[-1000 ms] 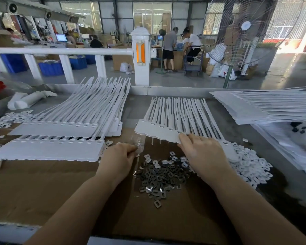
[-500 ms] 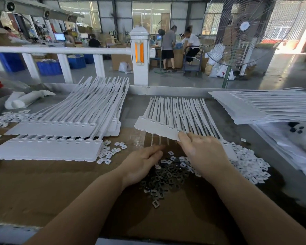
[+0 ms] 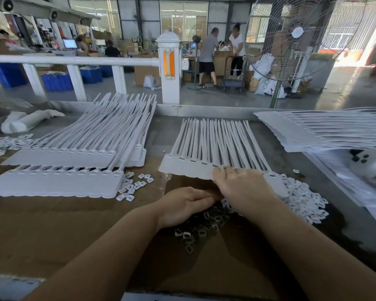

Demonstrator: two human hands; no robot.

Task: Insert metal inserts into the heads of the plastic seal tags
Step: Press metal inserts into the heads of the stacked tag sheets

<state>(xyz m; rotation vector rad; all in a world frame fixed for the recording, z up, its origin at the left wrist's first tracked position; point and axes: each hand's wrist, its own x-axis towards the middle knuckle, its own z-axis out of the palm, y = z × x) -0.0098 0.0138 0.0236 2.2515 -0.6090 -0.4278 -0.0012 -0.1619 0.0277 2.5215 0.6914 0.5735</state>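
Seal tag strip (image 3: 206, 153) is pressed at its head edge by right hand (image 3: 245, 187), fingers spread flat. Left hand (image 3: 182, 206) is laid over metal inserts (image 3: 202, 227), fingers together; pinch can't be told.

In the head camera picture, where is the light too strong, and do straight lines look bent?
Head view: daylight burns out the open doorway at upper right; the wide lens bows the white railing and the metal table edge; the distant workers are soft; the dark metal inserts lie in shade under the left hand and right hand.
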